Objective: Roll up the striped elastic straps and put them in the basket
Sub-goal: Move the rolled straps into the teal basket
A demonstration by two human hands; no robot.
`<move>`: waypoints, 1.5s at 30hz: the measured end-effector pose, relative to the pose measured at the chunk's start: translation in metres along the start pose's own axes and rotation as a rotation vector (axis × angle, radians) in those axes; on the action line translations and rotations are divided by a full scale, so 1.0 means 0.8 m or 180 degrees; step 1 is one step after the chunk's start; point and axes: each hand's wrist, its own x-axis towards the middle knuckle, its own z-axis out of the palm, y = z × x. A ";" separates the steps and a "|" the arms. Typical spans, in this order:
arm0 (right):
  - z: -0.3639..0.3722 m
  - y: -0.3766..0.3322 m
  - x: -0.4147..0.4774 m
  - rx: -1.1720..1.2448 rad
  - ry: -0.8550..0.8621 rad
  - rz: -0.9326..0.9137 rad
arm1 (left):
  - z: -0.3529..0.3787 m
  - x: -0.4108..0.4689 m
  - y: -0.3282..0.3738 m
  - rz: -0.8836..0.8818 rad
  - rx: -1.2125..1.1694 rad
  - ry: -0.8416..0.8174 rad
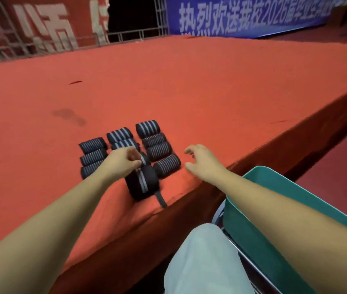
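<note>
Several dark rolled straps (157, 143) with pale stripes lie in three short rows on the red-covered table (189, 92). Nearest me, a larger dark striped strap (142, 183) sits at the table edge with a loose tail hanging toward me. My left hand (123, 161) pinches the top of this strap. My right hand (202, 161) hovers just right of the rolls, fingers loosely curled and holding nothing. The teal basket (274, 200) stands below the table edge at my right, under my right forearm; its inside is mostly hidden.
The table edge runs diagonally from lower left to upper right, with a dark red skirt below it. My pale-trousered knee (202, 262) is beside the basket. Red and blue banners and a metal railing stand behind the table.
</note>
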 end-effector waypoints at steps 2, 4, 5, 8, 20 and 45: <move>0.018 -0.027 0.015 -0.0274 -0.0194 -0.0349 | -0.005 -0.012 -0.020 0.0017 0.0164 -0.0209; 0.035 -0.044 0.030 -0.0624 -0.0447 -0.0588 | -0.004 -0.016 -0.029 0.0186 0.0370 -0.0406; 0.041 -0.050 0.037 -0.0834 -0.0608 -0.0679 | -0.002 -0.016 -0.031 0.0256 0.0452 -0.0469; 0.048 -0.063 0.053 -0.1563 -0.0938 -0.0988 | 0.001 -0.010 -0.029 0.0375 0.0601 -0.0681; 0.042 -0.055 0.055 -0.1846 -0.0771 -0.1216 | 0.007 0.005 0.000 0.0353 0.1084 -0.1480; -0.101 0.234 -0.203 0.1533 0.1223 0.1879 | 0.257 0.035 0.258 0.1168 -0.1095 -0.1643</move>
